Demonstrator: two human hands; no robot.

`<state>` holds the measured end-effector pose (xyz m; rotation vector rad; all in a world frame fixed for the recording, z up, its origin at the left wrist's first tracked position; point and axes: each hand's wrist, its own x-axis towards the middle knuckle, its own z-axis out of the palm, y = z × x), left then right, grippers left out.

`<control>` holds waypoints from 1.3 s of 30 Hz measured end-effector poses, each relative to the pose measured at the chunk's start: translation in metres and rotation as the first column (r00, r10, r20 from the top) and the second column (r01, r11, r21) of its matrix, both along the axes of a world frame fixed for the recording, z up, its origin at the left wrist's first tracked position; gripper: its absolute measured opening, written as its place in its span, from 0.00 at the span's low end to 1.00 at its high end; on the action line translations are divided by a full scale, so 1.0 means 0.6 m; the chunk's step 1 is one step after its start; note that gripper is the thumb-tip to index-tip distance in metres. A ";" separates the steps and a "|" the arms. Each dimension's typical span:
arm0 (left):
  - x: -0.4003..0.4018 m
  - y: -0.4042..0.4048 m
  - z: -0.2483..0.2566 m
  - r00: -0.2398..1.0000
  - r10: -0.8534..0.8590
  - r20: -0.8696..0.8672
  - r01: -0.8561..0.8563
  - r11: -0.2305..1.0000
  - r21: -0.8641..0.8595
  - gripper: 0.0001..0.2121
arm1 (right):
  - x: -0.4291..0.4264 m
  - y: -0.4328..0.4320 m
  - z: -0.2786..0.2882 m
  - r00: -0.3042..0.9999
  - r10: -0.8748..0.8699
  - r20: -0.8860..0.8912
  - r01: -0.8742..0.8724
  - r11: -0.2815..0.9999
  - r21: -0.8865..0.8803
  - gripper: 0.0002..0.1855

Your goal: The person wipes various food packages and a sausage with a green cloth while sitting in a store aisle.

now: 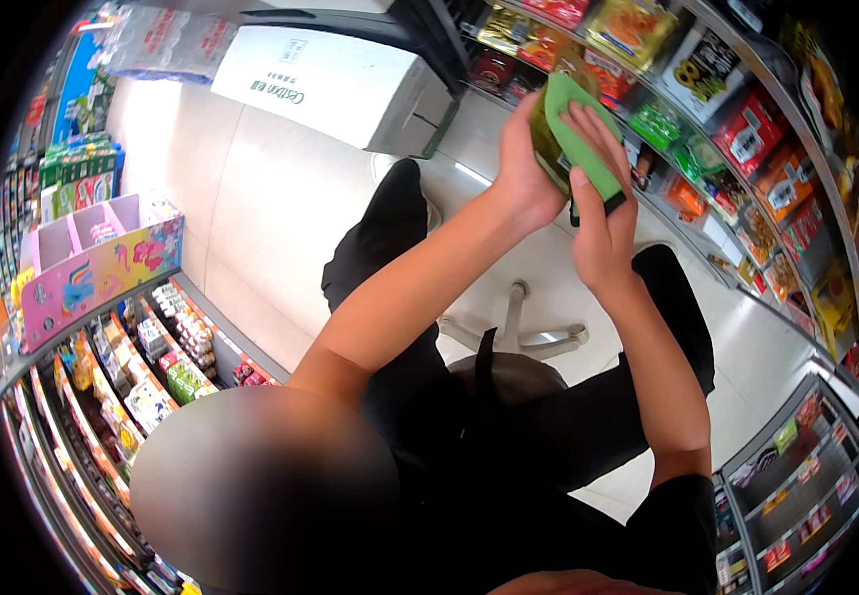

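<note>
My left hand (522, 167) grips an olive-green packet (546, 152) from its left side, in front of the shelves. A bright green cloth (584, 145) with a dark edge lies over the packet's right side. My right hand (604, 216) presses the cloth against the packet, fingers spread flat over it and thumb on the near side. Much of the packet is hidden by the cloth and the hands. Both hands are held above the floor, beyond my knees.
Shelves of packaged snacks (697, 126) curve along the right. A white carton (318, 82) stands on the tiled floor ahead. A pink display box (109, 260) tops the left shelf of small goods (154, 372). Beneath me is a wheeled stool (519, 327). A grey rack (786, 491) stands lower right.
</note>
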<state>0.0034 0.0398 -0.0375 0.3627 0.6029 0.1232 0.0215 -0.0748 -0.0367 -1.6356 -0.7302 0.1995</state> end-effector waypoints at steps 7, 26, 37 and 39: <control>0.012 0.031 -0.029 0.986 -0.081 0.144 0.096 0.990 -0.102 0.29 | -0.017 -0.003 0.017 0.968 0.127 0.216 -0.107 0.989 -0.104 0.24; 0.005 0.035 0.000 0.989 -0.109 0.097 0.106 0.994 0.042 0.29 | 0.001 -0.003 0.013 0.956 0.157 0.247 -0.141 0.987 -0.082 0.27; -0.009 0.038 0.015 0.974 -0.173 0.145 0.158 0.981 0.114 0.29 | -0.005 -0.015 -0.003 0.942 0.141 0.305 -0.115 0.988 -0.102 0.28; -0.010 0.041 0.006 0.953 -0.134 0.271 0.158 0.985 -0.067 0.29 | -0.017 -0.017 0.011 0.921 0.213 0.326 -0.192 0.977 -0.095 0.28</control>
